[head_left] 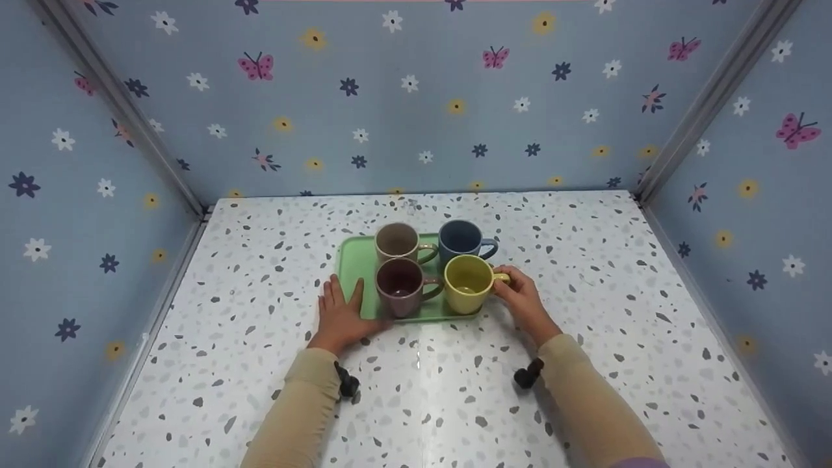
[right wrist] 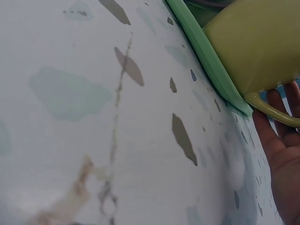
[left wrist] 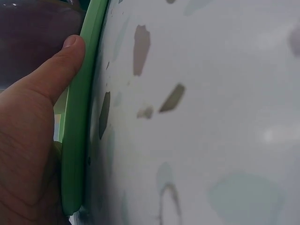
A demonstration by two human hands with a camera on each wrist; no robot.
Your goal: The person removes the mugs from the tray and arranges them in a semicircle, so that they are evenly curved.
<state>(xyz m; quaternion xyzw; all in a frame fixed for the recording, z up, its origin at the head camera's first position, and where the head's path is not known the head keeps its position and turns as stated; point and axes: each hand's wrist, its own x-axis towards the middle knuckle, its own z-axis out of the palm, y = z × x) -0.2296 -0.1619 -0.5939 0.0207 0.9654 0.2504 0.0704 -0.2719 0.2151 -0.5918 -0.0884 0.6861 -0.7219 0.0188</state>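
A green tray [head_left: 367,305] lies on the speckled table and bears several mugs. A beige mug [head_left: 385,255] and a blue mug [head_left: 460,242] stand at its back. In front are a maroon mug [head_left: 401,305] and a yellow mug [head_left: 469,300], the latter at the right near corner. My left hand [head_left: 341,320] rests spread at the tray's left near corner, its thumb [left wrist: 70,58] against the green rim near the maroon mug. With my right hand [head_left: 525,302] I hold the yellow mug's handle [right wrist: 276,114]; part of the fingers is hidden behind it.
The white speckled tabletop [head_left: 273,260] surrounds the tray. Blue flowered panels [head_left: 416,123] enclose the table at the back and both sides, joined by grey corner posts [head_left: 708,104]. A small black device [head_left: 348,383] sits at each wrist.
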